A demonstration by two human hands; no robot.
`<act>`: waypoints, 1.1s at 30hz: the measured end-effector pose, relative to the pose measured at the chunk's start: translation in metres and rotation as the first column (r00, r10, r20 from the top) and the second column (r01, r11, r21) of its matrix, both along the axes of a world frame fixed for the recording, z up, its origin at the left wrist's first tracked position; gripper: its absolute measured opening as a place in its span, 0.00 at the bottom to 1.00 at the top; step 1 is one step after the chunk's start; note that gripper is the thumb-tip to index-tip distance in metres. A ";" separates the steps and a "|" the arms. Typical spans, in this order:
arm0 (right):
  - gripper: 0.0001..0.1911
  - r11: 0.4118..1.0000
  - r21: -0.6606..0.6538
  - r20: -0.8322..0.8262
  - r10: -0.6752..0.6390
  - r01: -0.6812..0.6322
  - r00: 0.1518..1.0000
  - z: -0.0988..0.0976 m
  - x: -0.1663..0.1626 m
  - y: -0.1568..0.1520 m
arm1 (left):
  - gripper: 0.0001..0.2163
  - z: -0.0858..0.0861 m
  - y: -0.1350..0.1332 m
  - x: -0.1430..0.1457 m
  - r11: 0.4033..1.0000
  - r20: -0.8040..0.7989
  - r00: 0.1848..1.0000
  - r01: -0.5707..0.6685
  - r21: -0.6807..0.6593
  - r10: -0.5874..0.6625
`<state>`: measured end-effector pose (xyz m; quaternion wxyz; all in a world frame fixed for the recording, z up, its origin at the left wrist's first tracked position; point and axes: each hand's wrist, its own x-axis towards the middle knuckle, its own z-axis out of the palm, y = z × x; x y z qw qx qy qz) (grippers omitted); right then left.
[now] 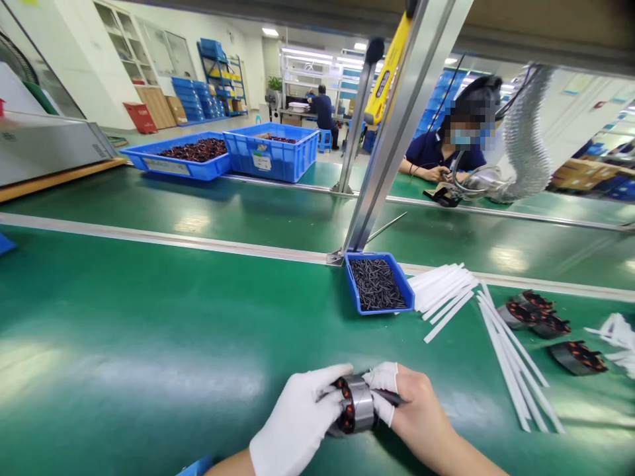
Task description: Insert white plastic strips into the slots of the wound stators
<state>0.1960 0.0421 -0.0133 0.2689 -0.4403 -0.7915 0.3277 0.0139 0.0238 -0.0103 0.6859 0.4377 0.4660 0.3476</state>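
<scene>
A motor stator (361,403), a steel ring with copper-coloured windings and dark end parts, is held on its side just above the green bench. My left hand (300,416), in a white glove, is closed around its left side, with fingertips at the windings. At the opposite side, my right hand (417,410), with white covers on its fingertips, pinches a dark slender piece (391,397) against the stator. What kind of piece it is, and whether it is joined to the stator, I cannot tell.
A blue bin of short black tubes (377,284) stands ahead, beside white strips (441,294). More strips (516,370) and several stators (578,357) lie to the right. A metal post (391,132) rises behind the bin. Across the bench, a co-worker (446,152) sits working.
</scene>
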 end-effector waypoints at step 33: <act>0.11 0.948 0.100 0.296 0.263 -0.303 0.918 0.005 0.005 -0.007 | 0.22 0.004 -0.005 0.001 0.997 -0.096 0.994 0.060 0.044 -0.056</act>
